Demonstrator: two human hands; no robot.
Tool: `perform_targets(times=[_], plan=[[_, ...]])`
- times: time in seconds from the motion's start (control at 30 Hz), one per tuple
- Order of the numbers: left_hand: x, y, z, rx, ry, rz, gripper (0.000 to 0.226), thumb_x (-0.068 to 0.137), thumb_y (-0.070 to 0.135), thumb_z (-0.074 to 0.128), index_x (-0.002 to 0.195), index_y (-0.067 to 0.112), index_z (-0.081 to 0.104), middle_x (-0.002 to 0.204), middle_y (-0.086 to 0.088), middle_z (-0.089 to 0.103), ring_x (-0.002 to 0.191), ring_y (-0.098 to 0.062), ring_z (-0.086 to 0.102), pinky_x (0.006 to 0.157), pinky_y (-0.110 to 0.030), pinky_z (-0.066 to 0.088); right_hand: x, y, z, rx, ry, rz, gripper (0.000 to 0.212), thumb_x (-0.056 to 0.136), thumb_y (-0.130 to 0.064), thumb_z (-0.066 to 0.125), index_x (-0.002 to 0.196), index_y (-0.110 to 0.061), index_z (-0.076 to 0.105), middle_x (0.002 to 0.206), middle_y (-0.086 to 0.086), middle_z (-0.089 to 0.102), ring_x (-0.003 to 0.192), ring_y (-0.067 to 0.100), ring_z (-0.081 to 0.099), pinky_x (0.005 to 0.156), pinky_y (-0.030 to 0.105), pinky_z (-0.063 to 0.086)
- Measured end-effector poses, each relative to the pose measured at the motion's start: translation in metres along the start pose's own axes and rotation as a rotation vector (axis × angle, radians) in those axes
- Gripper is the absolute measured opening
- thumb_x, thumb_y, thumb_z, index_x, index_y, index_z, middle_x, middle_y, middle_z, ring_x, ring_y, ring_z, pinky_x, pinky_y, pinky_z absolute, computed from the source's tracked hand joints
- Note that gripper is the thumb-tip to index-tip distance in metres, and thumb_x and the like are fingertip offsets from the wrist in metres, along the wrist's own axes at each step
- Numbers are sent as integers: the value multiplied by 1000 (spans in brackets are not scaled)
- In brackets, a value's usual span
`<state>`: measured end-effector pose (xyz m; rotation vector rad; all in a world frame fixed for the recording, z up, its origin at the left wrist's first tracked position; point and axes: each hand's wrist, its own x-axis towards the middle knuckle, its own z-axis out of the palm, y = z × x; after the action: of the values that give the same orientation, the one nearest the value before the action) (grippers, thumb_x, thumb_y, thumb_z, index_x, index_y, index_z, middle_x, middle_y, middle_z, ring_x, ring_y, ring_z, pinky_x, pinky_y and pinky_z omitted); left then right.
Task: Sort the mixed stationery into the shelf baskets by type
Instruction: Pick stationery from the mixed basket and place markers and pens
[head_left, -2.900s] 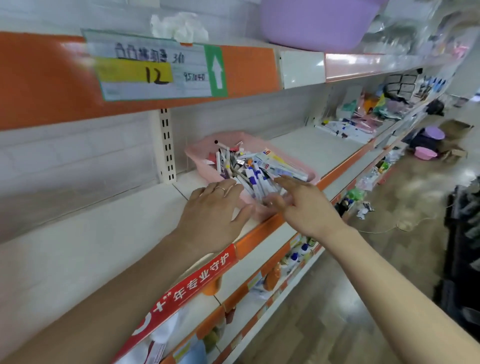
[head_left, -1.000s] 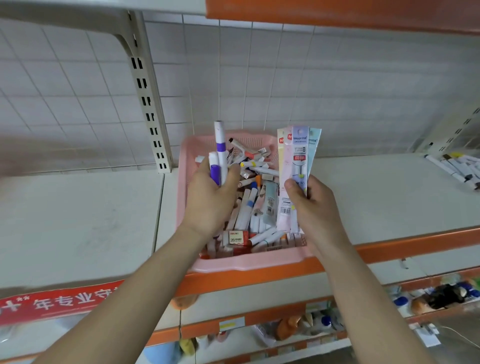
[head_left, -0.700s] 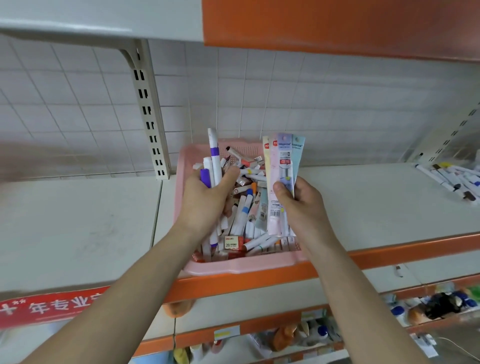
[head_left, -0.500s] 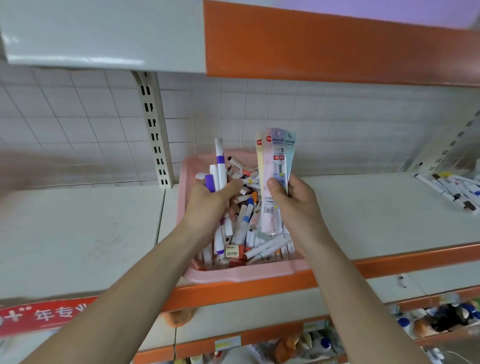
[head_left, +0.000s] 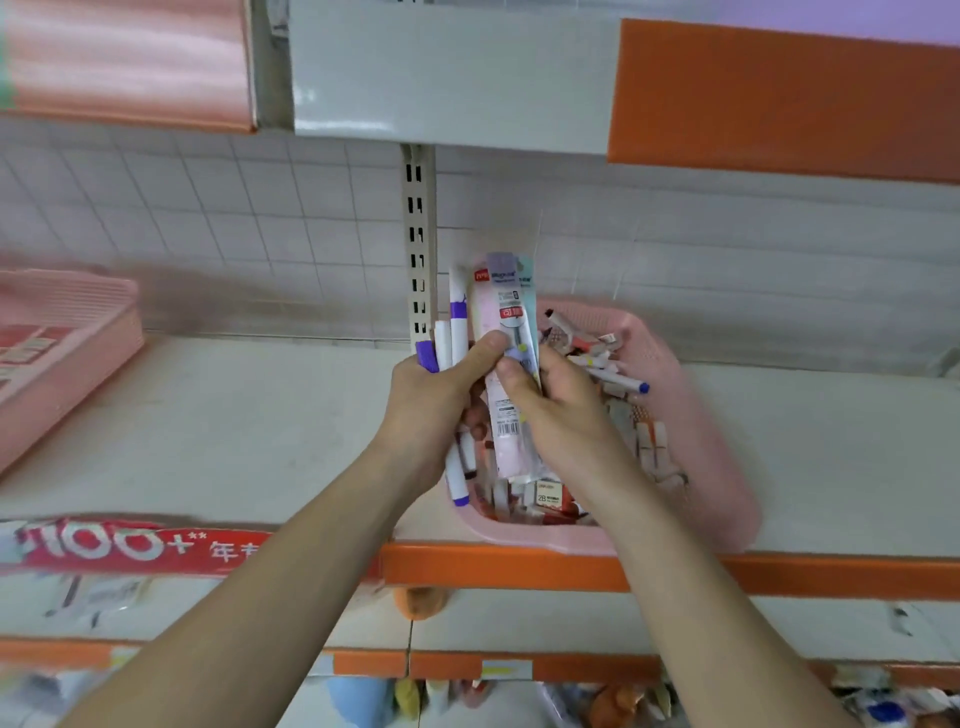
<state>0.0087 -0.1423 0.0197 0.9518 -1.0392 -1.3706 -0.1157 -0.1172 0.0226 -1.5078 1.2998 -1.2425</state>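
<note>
— Where is this?
— At a white shop shelf (head_left: 249, 441) with an orange front edge. A grid-patterned back wall (head_left: 208, 208) is behind it, and another shelf's edge is overhead. A slotted post (head_left: 418, 234) stands upright directly behind the hands. A second pink basket (head_left: 67, 332) sits at far left, blurred. A red banner (head_left: 130, 545) runs along the shelf front.

— And the mixed stationery?
— It is in the pink basket (head_left: 696, 415) at the shelf's front, right of the post. It is a jumble of pens, markers and small boxes. A blue-tipped pen (head_left: 618, 382) lies on top, and a box marked 2B (head_left: 548, 493) is near the front. The right forearm hides part of the contents.

— What differs from half a second ago?
— The view has swung left, bringing the second basket in. The hands were apart then and now meet.

— What do they hold?
— The left hand (head_left: 431, 395) is curled round white markers (head_left: 457, 317) with purple caps and bands, held upright. Its thumb presses the flat packets (head_left: 506, 312). The right hand (head_left: 561, 410) pinches those packets, pink, lilac and pale green, upright over the basket's left edge.
</note>
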Motion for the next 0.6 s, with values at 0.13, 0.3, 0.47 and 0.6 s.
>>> perform_targets(times=[0.13,0.3,0.47,0.6], plan=[[-8,17,-34,-67,31,-38,25,87,28,76,76,10,62,50,2,44,40,-11,34,39,-21,35,1,-13,39,-9,-53,-26,20,103,-34,47,116,-24,59,100,1,70,93,13,68,88,42,56],[-18,42,-90,-54,48,-9,24,87,23,76,88,7,58,57,-1,45,40,-14,36,40,-23,36,0,-33,96,170,-11,27,22,103,-29,49,104,-17,67,93,9,73,88,23,72,77,39,60],[-35,63,-176,10,149,40,26,86,22,76,77,7,57,49,1,45,38,-14,40,40,-23,38,-4,-51,191,197,-26,44,17,103,-26,49,107,-21,65,94,8,74,89,23,72,85,51,57],[-51,82,-256,32,222,58,29,87,22,74,63,15,60,46,-1,50,36,-13,43,38,-21,39,-7,-65,279,234,-20,81,13,101,-26,53,106,-32,44,98,8,72,84,20,73,77,47,60]])
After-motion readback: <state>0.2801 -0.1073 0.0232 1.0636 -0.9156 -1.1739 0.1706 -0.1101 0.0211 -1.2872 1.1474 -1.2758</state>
